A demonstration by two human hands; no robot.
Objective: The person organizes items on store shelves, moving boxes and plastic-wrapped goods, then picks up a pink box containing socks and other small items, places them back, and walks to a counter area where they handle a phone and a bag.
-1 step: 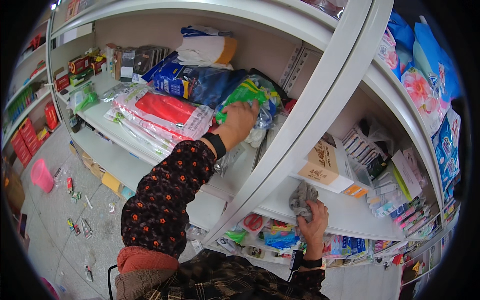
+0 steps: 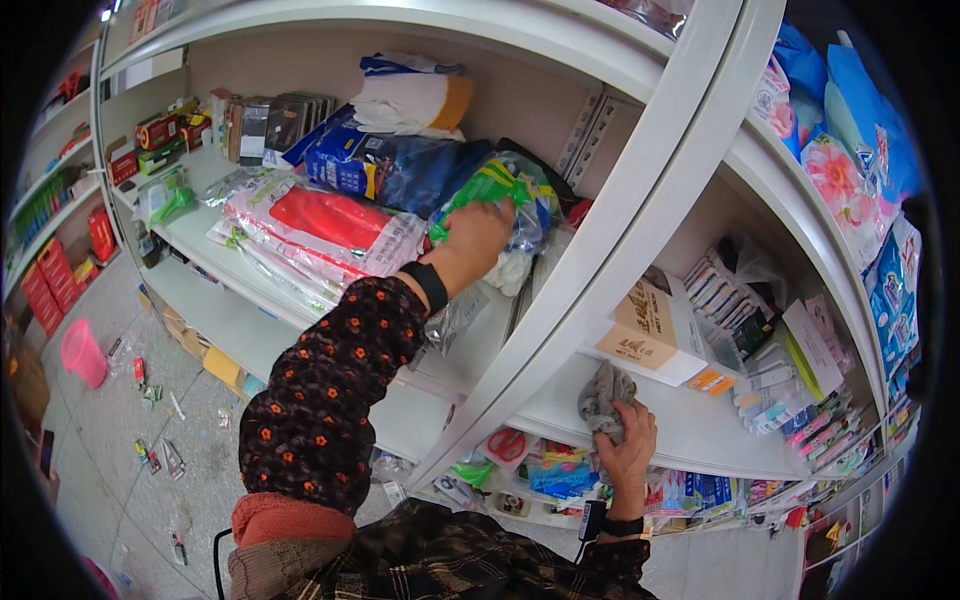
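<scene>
Head view: grey cloth [image 2: 604,392] (crumpled) lies against the right fingers [image 2: 637,413].

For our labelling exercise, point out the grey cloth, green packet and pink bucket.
Grey cloth [image 2: 603,396]: head view, crumpled middle.
Green packet [image 2: 497,184]: head view, upper part.
Pink bucket [image 2: 88,352]: head view, side wall.
</scene>
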